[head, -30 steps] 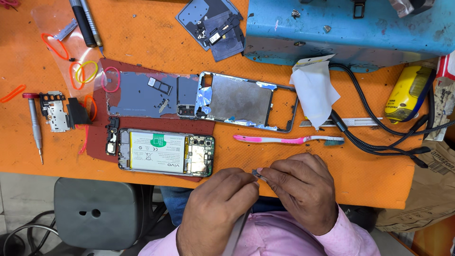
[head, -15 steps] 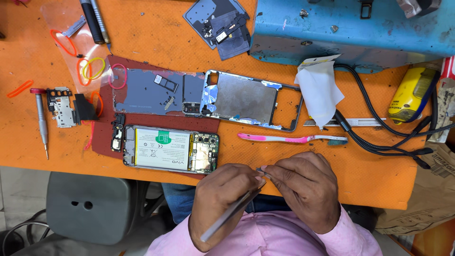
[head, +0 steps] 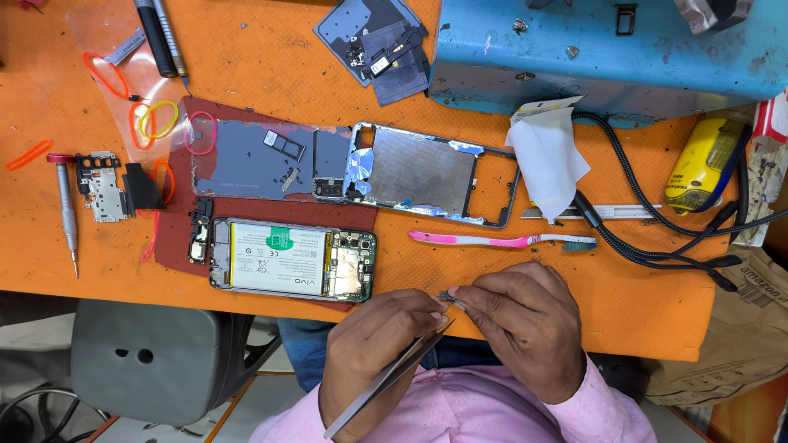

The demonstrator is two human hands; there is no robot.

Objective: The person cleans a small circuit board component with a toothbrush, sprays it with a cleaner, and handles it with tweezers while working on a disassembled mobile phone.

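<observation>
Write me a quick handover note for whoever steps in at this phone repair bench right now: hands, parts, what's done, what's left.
Left hand: holds tweezers, tips at a tiny part.
Right hand: pinches the same tiny part at the table's near edge.
Opened phone, battery exposed, lies on the red mat; metal frame and back cover beside it.
Pink toothbrush just beyond the hands; screwdriver far left.
Done: phone is disassembled.
Left: the tiny part is not yet fitted; phone unassembled.

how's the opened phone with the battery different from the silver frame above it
The opened phone is filled: a white battery and a green circuit board sit inside it. The silver frame is stripped, a bare metal plate with an empty cutout at its right end. The phone lies level near the table edge; the frame sits farther back, slightly tilted. Both lie flat, untouched by either hand.
</observation>
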